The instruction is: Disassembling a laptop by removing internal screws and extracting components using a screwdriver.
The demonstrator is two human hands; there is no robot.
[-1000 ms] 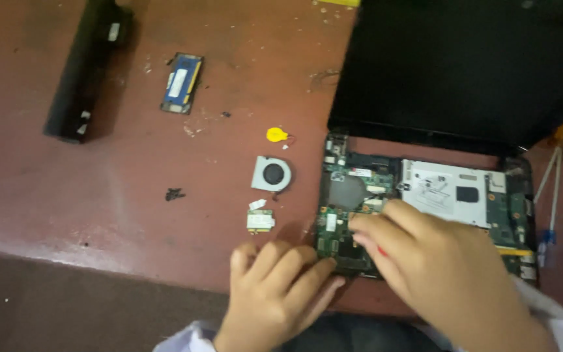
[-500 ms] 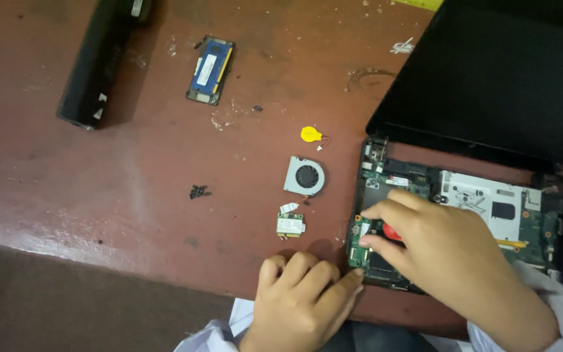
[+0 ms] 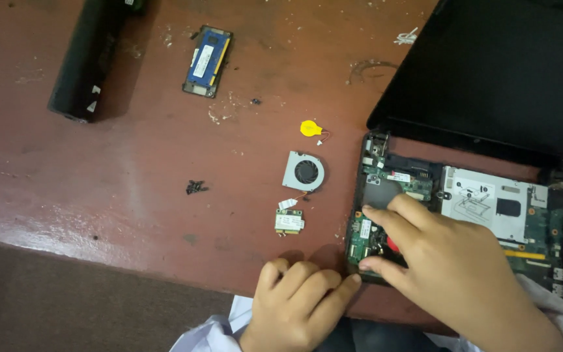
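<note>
An opened laptop base (image 3: 490, 202) lies at the right of the reddish-brown table (image 3: 99, 163), its green circuit board bare and its black screen (image 3: 503, 72) folded back. My right hand (image 3: 451, 274) is pressed onto the board's left part, fingers pinched around a small red-handled tool (image 3: 393, 244) that is mostly hidden. My left hand (image 3: 298, 300) rests curled on the table's front edge, holding nothing, its thumb against the laptop's front left corner.
Left of the laptop lie a small round fan (image 3: 303, 171), a yellow coin cell with a wire (image 3: 310, 128) and a small green card (image 3: 289, 222). Farther left are loose black screws (image 3: 195, 188), a memory module (image 3: 207, 60) and a long black battery (image 3: 92, 58).
The view has slid so everything sits farther right and nearer. My right hand stays on the board's left part; my left hand has closed up to the laptop's corner.
</note>
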